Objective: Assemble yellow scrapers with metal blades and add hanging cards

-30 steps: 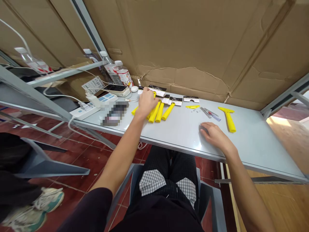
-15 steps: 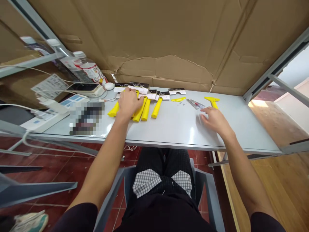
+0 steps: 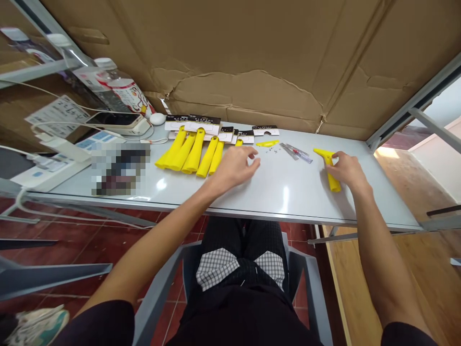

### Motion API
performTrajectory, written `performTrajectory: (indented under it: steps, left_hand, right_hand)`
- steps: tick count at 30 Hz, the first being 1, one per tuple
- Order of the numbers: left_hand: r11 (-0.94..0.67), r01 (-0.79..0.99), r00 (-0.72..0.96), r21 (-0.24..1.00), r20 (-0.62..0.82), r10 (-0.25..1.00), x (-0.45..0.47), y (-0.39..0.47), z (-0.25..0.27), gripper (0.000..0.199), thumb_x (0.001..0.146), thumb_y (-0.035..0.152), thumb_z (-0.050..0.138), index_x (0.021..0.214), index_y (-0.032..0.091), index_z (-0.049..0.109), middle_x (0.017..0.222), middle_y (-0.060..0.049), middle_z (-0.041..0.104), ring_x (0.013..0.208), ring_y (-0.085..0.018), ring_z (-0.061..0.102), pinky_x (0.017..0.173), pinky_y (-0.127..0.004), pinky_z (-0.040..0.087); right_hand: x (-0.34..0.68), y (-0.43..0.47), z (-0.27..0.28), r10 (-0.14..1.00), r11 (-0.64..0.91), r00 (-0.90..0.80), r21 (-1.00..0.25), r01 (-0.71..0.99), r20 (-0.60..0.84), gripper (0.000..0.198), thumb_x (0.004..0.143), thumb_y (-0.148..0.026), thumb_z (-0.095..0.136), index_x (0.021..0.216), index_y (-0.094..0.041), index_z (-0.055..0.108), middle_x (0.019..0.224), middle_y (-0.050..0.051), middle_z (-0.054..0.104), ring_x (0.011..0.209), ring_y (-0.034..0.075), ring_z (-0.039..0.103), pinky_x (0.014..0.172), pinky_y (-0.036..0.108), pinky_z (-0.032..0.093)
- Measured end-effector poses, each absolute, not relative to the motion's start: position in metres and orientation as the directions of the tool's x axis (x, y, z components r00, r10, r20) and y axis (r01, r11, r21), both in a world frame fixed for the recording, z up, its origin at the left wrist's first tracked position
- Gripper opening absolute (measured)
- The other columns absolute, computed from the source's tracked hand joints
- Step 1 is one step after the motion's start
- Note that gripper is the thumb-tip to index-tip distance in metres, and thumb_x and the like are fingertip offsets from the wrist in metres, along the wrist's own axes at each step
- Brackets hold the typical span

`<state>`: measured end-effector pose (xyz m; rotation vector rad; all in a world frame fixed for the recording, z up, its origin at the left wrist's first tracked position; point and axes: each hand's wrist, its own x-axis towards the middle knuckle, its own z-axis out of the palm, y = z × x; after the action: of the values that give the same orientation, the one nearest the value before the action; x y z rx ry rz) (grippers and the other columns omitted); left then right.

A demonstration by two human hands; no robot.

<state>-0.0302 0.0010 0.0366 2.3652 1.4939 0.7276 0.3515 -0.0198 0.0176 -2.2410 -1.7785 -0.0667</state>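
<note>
My right hand (image 3: pixel 349 169) is at the right of the table, thumb and fingers around the neck of a yellow T-shaped scraper (image 3: pixel 334 181). My left hand (image 3: pixel 236 166) hovers over the middle of the table with fingers curved and apart, nothing between them. It partly covers one yellow handle (image 3: pixel 239 142). Just left of it lie several yellow scraper handles (image 3: pixel 194 154) with black-and-white header cards (image 3: pixel 205 124). Between my hands are a small yellow blade-shaped piece (image 3: pixel 267 143), several tiny screws (image 3: pixel 275 151) and clear slim packets (image 3: pixel 297 153).
A power strip (image 3: pixel 54 166) with white cables, a phone (image 3: pixel 113 118) and drink bottles (image 3: pixel 122 86) crowd the left end. A blurred dark item (image 3: pixel 122 170) lies near the front left. Cardboard (image 3: pixel 252 48) walls off the back, and metal posts (image 3: pixel 414 96) stand at the sides.
My left hand has left the pile of yellow handles and moved right. My right hand has moved right from near the packets onto the yellow scraper, which now stands more fully in view.
</note>
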Motion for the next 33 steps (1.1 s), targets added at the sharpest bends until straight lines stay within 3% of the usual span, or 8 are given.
performTrajectory:
  steps: [3, 7, 15, 17, 20, 24, 28, 33]
  left_hand:
    - [-0.371, 0.619, 0.421, 0.692, 0.105, 0.901, -0.012, -0.003, 0.021, 0.04, 0.098, 0.038, 0.064, 0.129, 0.014, 0.076, 0.103, -0.01, 0.083, 0.085, -0.023, 0.078, 0.095, -0.043, 0.062]
    - [0.021, 0.279, 0.47, 0.96, -0.156, 0.869, 0.001, 0.005, 0.006, 0.042, 0.105, 0.036, 0.061, 0.139, 0.013, 0.069, 0.118, -0.018, 0.081, 0.086, -0.023, 0.081, 0.091, -0.044, 0.067]
    - [0.293, -0.257, 0.404, 0.921, -0.173, 0.898, -0.011, 0.016, 0.002, 0.013, 0.096, 0.019, 0.073, 0.101, 0.007, 0.076, 0.112, -0.021, 0.082, 0.099, -0.024, 0.08, 0.101, -0.042, 0.063]
    - [0.296, -0.281, 0.367, 0.913, -0.183, 0.912, -0.011, 0.016, 0.002, 0.011, 0.096, 0.017, 0.073, 0.102, 0.008, 0.076, 0.11, -0.02, 0.082, 0.099, -0.024, 0.08, 0.099, -0.042, 0.063]
    - [0.289, -0.284, 0.358, 0.914, -0.178, 0.917, -0.009, 0.016, 0.0, 0.011, 0.096, 0.018, 0.074, 0.101, 0.009, 0.077, 0.109, -0.019, 0.082, 0.1, -0.026, 0.08, 0.098, -0.044, 0.064]
    - [0.263, -0.266, 0.325, 0.927, -0.171, 0.93, -0.007, 0.018, 0.002, 0.012, 0.098, 0.016, 0.072, 0.103, 0.008, 0.077, 0.111, -0.019, 0.082, 0.101, -0.025, 0.08, 0.099, -0.043, 0.063]
    - [0.284, -0.259, 0.28, 0.923, -0.209, 0.937, -0.009, 0.022, 0.006, 0.012, 0.101, 0.015, 0.069, 0.103, 0.006, 0.076, 0.112, -0.02, 0.082, 0.096, -0.023, 0.081, 0.093, -0.04, 0.066]
    - [0.326, -0.258, 0.334, 0.909, -0.233, 0.913, -0.01, 0.024, 0.008, 0.014, 0.104, 0.018, 0.066, 0.11, 0.008, 0.073, 0.11, -0.02, 0.082, 0.09, -0.024, 0.081, 0.083, -0.039, 0.067]
  right_hand:
    - [0.321, -0.065, 0.028, 0.94, -0.196, 0.272, -0.324, 0.926, 0.207, 0.042, 0.088, -0.037, 0.066, 0.126, -0.019, 0.069, 0.089, 0.01, 0.078, 0.093, 0.033, 0.071, 0.085, 0.044, 0.053]
    - [0.249, -0.093, 0.036, 0.981, 0.023, 0.094, -0.578, 0.816, 0.172, 0.039, 0.087, -0.04, 0.067, 0.12, -0.02, 0.067, 0.086, 0.006, 0.077, 0.066, 0.022, 0.071, 0.075, 0.038, 0.055]
    - [0.171, -0.065, 0.024, 0.975, 0.221, -0.18, -0.712, 0.666, 0.134, 0.027, 0.09, -0.042, 0.068, 0.107, -0.021, 0.064, 0.087, 0.002, 0.076, 0.064, 0.018, 0.069, 0.07, 0.034, 0.053]
    - [0.182, -0.051, 0.028, 0.961, 0.273, -0.229, -0.698, 0.663, 0.158, 0.024, 0.095, -0.045, 0.065, 0.103, -0.022, 0.067, 0.088, 0.003, 0.077, 0.065, 0.018, 0.069, 0.071, 0.034, 0.053]
    - [0.222, -0.014, 0.037, 0.925, 0.361, -0.241, -0.478, 0.801, 0.295, 0.023, 0.099, -0.039, 0.059, 0.095, -0.021, 0.073, 0.092, 0.006, 0.078, 0.072, 0.02, 0.068, 0.078, 0.037, 0.05]
    - [0.276, 0.044, 0.041, 0.948, 0.307, -0.276, -0.224, 0.925, 0.159, 0.024, 0.091, -0.036, 0.07, 0.108, -0.022, 0.08, 0.107, 0.01, 0.078, 0.089, 0.025, 0.067, 0.081, 0.038, 0.048]
    - [0.286, 0.067, 0.037, 0.969, 0.243, -0.247, -0.266, 0.933, 0.018, 0.02, 0.089, -0.027, 0.07, 0.105, -0.023, 0.081, 0.095, 0.006, 0.079, 0.084, 0.022, 0.068, 0.077, 0.035, 0.049]
    - [0.295, 0.065, 0.043, 0.982, 0.19, -0.175, -0.307, 0.933, 0.078, 0.019, 0.085, -0.022, 0.07, 0.101, -0.021, 0.08, 0.089, 0.006, 0.078, 0.084, 0.023, 0.07, 0.076, 0.034, 0.052]
